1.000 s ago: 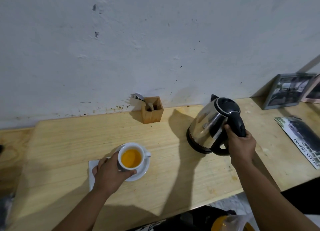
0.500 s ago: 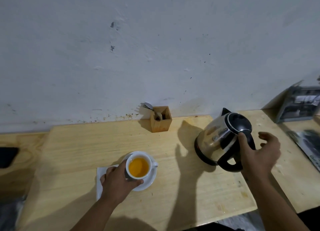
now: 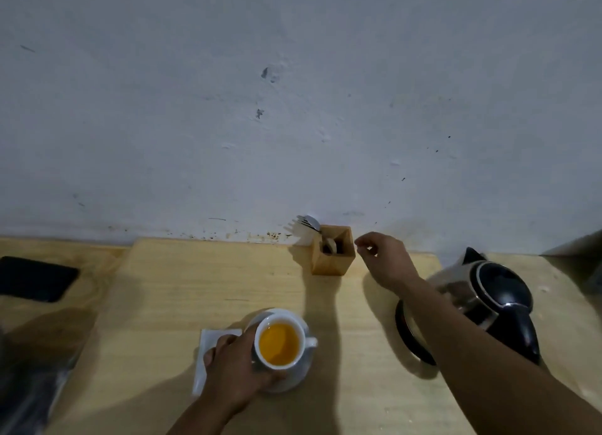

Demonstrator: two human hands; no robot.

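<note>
My right grip [image 3: 384,260] gone from the kettle [image 3: 488,297] to beside the wooden holder [image 3: 334,255] (cutlery inside), fingers loosely curled, empty, left grip [image 3: 237,369] round the white cup [image 3: 280,343] of amber tea, on its saucer [image 3: 293,381]

The cup [image 3: 280,343] stands on a saucer [image 3: 301,374] near the table's [image 3: 195,288] front edge, a napkin [image 3: 208,346] just left; behind, against the wall [image 3: 293,108], a holder [image 3: 332,262] has cutlery [image 3: 308,222] in it, the right hand [image 3: 384,258] just right of it; the kettle [image 3: 488,301] stands farthest right.
</note>
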